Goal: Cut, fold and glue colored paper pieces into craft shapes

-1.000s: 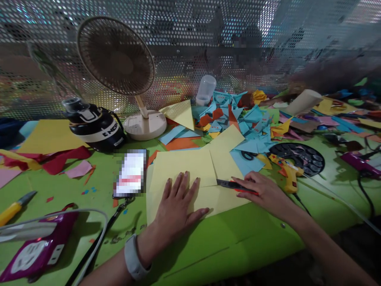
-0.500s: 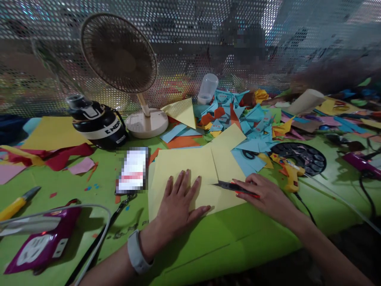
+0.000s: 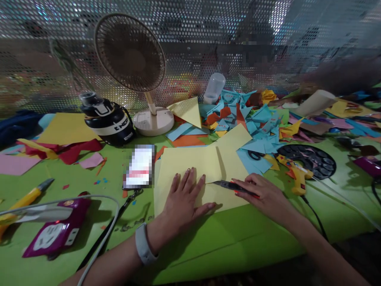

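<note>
Yellow paper [image 3: 187,159] is laid at the near centre of the green table [image 3: 238,234], pressed down by the open, spread left hand [image 3: 183,204]. A knife [image 3: 229,185] is gripped by the right hand [image 3: 264,194]. Fingers could be cut if control of the blade were lost leftward. At the far side, contents cannot be made out in 2 containers: a clear container [image 3: 216,85] and, farther left, a black bottle [image 3: 111,117].

Black bottle [image 3: 108,124]: dark capitals on the pale band [image 3: 106,131], seemingly "ENC", further lettering unclear around the curve. Small pale print below, illegible. Purple box [image 3: 77,216]: dark marks on white label [image 3: 47,237], unreadable. Phone [image 3: 139,166]: screen blurred into blocks, no words legible.
</note>
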A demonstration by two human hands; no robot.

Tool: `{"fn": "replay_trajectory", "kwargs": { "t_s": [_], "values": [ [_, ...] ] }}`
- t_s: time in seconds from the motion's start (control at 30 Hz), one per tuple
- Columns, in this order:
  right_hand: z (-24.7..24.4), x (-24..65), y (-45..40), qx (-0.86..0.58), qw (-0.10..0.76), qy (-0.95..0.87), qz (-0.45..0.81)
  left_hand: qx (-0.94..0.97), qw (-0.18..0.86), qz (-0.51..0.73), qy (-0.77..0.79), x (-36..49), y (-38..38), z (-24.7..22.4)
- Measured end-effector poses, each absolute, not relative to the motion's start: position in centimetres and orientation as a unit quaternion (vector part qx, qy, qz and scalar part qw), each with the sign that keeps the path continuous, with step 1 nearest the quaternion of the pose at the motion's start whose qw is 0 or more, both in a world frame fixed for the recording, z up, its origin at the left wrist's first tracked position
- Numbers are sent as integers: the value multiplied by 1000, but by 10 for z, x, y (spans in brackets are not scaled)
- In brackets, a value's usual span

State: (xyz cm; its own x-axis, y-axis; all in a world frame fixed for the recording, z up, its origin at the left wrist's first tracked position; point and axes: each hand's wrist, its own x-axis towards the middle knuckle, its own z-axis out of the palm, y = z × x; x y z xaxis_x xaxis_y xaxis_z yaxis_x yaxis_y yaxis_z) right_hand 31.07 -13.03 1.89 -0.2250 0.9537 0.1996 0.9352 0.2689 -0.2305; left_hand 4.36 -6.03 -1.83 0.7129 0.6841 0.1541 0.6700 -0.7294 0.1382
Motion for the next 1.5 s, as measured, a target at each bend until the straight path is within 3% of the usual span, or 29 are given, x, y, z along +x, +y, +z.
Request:
{"fn": "replay_trajectory", "kwargs": {
  "t_s": [0.3, 0.67, 1.5],
  "values": [
    [28, 339, -126, -603, 145, -783, 38, 932, 66, 87, 345, 75, -64, -10],
    [15, 341, -122, -601, 147, -784, 47, 934, 25, 97, 344, 31, -68, -20],
    [15, 317, -118, -563, 130, -815, 46, 929, 58, 90, 354, 36, -68, -16]
  ]
}}
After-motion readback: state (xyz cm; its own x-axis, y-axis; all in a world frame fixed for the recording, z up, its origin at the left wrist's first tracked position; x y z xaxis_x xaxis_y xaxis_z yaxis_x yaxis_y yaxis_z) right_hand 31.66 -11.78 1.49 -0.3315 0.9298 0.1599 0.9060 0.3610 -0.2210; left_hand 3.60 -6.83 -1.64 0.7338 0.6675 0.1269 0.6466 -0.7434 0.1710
